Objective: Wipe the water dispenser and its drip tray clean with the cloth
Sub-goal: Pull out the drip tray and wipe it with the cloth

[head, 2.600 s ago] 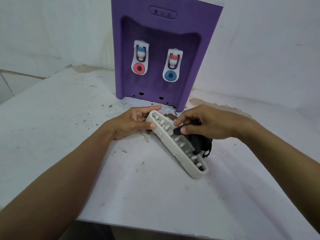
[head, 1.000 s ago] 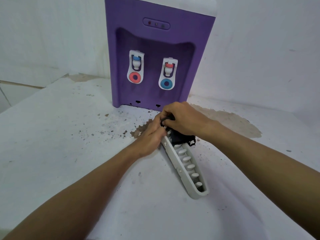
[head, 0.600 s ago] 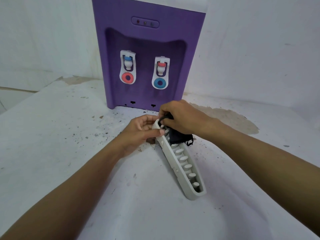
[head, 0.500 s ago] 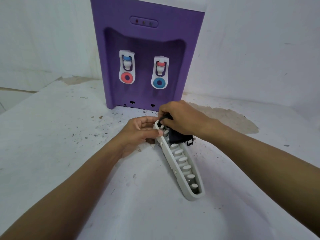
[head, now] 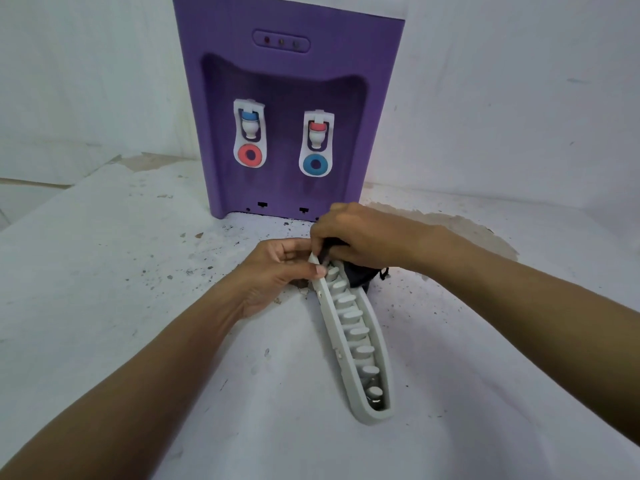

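A purple water dispenser [head: 287,81] with two white taps stands at the back of the white table. The long grey drip tray [head: 356,344] lies detached on the table in front of it, tilted on its side, its pegs showing. My left hand [head: 277,271] pinches the tray's far end. My right hand [head: 360,240] presses a dark cloth [head: 360,277] into that same far end; most of the cloth is hidden under the hand.
The white table [head: 104,271] is speckled with dark dirt near the dispenser's base. A brown worn patch [head: 460,230] lies at the right, behind my right forearm. White walls close in behind and to the right.
The tray has swung from lying diagonally to pointing nearly toward me. My right hand with the cloth moved from the tray's middle up to its far end. My left hand kept its hold.
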